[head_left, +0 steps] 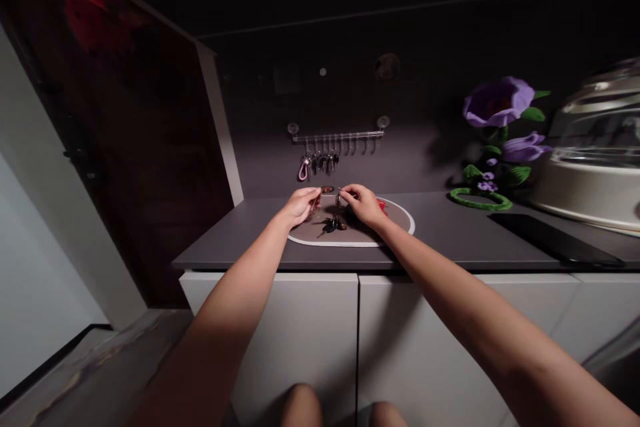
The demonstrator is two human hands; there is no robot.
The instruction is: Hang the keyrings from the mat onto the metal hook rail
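Observation:
Over an oval mat [310, 235] with a pale rim, both of my hands are raised close together. My left hand [301, 205] pinches a small, dark, oval keychain piece [327, 189] between thumb and fingers. A few centimetres to the right, my right hand [363, 203] has its thumb and forefinger closed on a thin metal key ring, whose detail is too small to make out. A short chain [338, 203] hangs beneath those fingertips. Below it, a bunch of dark keys [332, 224] is at the mat. Partly hidden behind my right hand is a red thing [382, 205].
A clear hook rail [340, 136] on the dark wall holds several keys [325, 161] and a pink loop [303, 171]. To the right on the grey counter [440, 233] are a purple artificial flower [500, 103], a black flat slab [550, 237] and a cream appliance [595, 180].

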